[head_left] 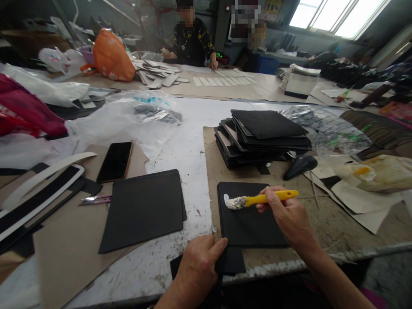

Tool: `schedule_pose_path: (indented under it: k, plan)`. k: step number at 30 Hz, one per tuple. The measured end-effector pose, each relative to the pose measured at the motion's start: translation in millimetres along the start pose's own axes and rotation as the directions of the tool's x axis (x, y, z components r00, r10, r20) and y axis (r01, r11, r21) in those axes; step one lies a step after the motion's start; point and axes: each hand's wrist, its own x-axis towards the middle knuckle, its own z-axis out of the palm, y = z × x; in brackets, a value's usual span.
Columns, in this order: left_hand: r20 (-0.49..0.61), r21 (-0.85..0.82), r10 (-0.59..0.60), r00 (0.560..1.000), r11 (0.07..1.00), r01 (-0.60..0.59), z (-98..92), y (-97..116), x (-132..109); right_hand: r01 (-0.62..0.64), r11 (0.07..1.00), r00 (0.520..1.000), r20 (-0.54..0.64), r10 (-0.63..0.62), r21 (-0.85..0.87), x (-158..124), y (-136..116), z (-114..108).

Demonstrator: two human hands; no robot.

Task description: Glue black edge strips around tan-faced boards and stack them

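Observation:
A yellow-handled brush (278, 196), its bristles caked with white paste, is gripped by my right hand (291, 214). The bristle end touches a black rectangular panel (247, 229) near its upper left, beside a short white smear. My left hand (201, 262) is closed at the table's front edge, over a smaller black piece (233, 261) that shows on both sides of it. Its thumb side meets the panel's lower left corner; the curled fingertips are hidden. Farther back rises an uneven stack of black panels (267, 124).
Black panels (144, 210) lie at left near purple-handled thread snips (101, 199) and a phone (115, 162). A black tool (301, 166) and a paste-smeared container (376, 174) are at right. Clear plastic (128, 116) lies behind; a person (191, 40) works across the table.

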Motion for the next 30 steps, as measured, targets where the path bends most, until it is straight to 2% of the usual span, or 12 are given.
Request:
schedule_pose_path:
  k: [5,14,21,25,30]
  plan:
    - [0.011,-0.030,0.033,0.999,0.999,-0.032,-5.5,1,1,0.023,0.999,1.000,-0.014,-0.022,0.034,-4,1,4]
    - [0.102,-0.044,0.074,0.992,0.997,-0.069,-10.9,0,0,-0.068,0.998,0.997,0.039,0.067,0.007,-60,-3,-14]
    - [0.122,0.004,0.069,0.990,0.998,-0.070,-9.1,0,-3,-0.119,0.989,0.993,0.010,0.118,0.090,-70,12,-21]
    - [0.138,-0.008,0.050,0.989,0.999,-0.050,-7.8,0,-5,-0.134,0.988,0.988,-0.061,0.139,0.082,-70,23,-34]
    - [0.110,-0.001,0.072,0.991,0.997,-0.072,-7.2,0,-4,-0.165,0.986,0.972,-0.162,0.168,0.031,-67,40,-64]
